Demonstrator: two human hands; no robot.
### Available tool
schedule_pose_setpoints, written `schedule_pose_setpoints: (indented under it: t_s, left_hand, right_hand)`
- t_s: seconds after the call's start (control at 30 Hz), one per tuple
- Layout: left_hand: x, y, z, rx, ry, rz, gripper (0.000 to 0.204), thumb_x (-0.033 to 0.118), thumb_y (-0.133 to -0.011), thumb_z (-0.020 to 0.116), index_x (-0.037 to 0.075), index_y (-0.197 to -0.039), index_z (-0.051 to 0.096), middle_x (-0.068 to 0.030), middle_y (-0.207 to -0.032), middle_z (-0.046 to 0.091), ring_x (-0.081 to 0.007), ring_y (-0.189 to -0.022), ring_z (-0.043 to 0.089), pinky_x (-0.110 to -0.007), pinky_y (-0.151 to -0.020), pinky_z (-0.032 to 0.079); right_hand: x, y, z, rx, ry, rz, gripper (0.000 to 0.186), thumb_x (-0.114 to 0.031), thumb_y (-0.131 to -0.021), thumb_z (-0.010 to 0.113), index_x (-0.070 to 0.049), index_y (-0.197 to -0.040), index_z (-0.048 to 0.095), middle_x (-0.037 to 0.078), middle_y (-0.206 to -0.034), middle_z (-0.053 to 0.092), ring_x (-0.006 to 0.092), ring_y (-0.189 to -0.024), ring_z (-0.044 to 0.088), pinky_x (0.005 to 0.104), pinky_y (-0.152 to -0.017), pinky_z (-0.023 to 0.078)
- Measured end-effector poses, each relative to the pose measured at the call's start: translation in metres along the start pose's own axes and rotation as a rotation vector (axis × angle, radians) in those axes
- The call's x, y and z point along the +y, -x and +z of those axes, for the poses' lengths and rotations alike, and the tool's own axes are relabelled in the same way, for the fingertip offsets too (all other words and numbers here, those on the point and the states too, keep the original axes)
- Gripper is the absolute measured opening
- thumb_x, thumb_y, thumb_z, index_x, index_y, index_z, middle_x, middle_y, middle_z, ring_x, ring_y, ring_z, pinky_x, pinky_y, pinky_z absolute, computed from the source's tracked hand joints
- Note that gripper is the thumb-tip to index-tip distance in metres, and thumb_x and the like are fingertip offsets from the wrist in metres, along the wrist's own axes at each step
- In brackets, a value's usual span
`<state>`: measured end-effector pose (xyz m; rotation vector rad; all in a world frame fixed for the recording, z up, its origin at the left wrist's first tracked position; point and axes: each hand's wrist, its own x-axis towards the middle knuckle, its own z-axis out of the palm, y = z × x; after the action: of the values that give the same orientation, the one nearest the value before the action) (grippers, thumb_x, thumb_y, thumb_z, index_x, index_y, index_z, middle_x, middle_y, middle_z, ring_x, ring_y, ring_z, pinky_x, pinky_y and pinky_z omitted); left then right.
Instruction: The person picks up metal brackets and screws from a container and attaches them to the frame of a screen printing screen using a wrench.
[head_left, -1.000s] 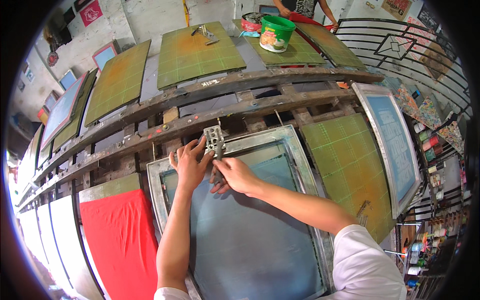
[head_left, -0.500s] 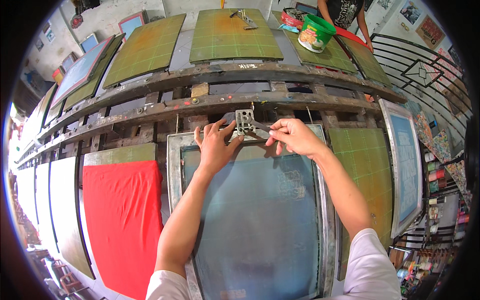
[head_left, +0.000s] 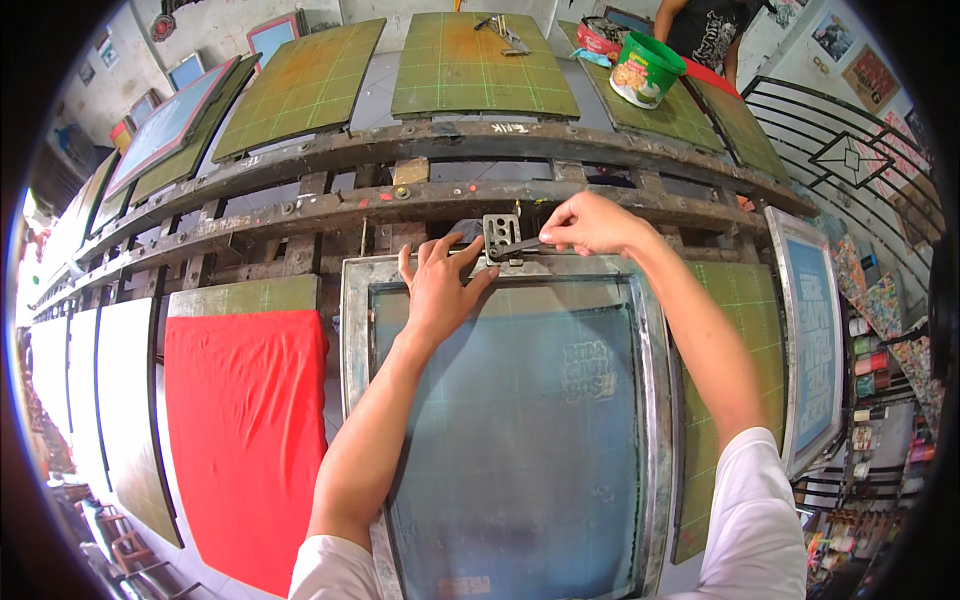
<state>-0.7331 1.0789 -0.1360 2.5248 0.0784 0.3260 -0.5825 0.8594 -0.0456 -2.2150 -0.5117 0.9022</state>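
A silk-screen printing frame (head_left: 654,400) with bluish mesh lies in front of me, a perforated metal bracket (head_left: 503,229) at its far edge. My left hand (head_left: 440,290) rests on that edge with fingers spread; its thumb and index finger are beside the bracket. My right hand (head_left: 592,226) is closed in a pinch around the end of a dark wrench (head_left: 527,244). The wrench's other end is against the lower part of the bracket, and the bolt there is too small to make out. A dark item (head_left: 466,231) sits behind my left fingertips, partly hidden.
Left of the frame, red cloth (head_left: 245,430) covers a board. A dark metal rail (head_left: 330,212) runs behind the frame. Farther back, tools (head_left: 503,35) lie on a green board (head_left: 470,85), and a green bucket (head_left: 648,70) stands near another person (head_left: 700,35). A second screen (head_left: 812,330) leans at right.
My right hand has moved up and away from me, swinging the wrench's held end upward around the bracket. My left hand stays at the frame's edge. The whole view has shifted slightly.
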Motion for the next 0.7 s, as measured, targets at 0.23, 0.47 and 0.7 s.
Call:
schedule_pose_setpoints:
  t_s: [0.23,0.47,0.7]
  left_hand:
    - [0.003,-0.001,0.0,-0.01,0.015,-0.007,0.054,0.046,-0.092,0.072,0.017,-0.138,0.067,-0.0102,-0.142,0.058,-0.028,-0.138,0.044,-0.059,-0.122,0.007]
    - [-0.003,-0.002,0.003,0.034,0.07,-0.013,0.056,0.038,-0.091,0.072,0.017,-0.141,0.063,-0.0077,-0.143,0.059,-0.0255,-0.137,0.047,-0.057,-0.122,0.007]
    - [-0.008,-0.01,-0.004,0.234,0.399,-0.068,0.04,0.014,-0.089,0.066,0.011,-0.129,0.07,-0.0078,-0.131,0.067,-0.0265,-0.124,0.06,-0.047,-0.118,0.027]
  right_hand:
    - [-0.002,-0.009,-0.01,0.08,0.239,-0.055,0.033,-0.03,-0.09,0.079,0.002,-0.094,0.077,0.008,-0.074,0.072,0.0134,-0.054,0.064,0.0306,-0.055,0.051]
    - [0.006,0.025,0.037,-0.11,0.119,0.104,0.046,-0.04,-0.103,0.061,0.002,-0.087,0.072,0.008,-0.069,0.071,0.0097,-0.046,0.055,0.0281,-0.047,0.045]
    - [0.002,0.043,0.134,0.011,-0.48,0.051,0.043,-0.031,-0.109,0.048,0.004,-0.088,0.063,0.016,-0.072,0.072,0.0189,-0.049,0.066,0.0298,-0.042,0.048]
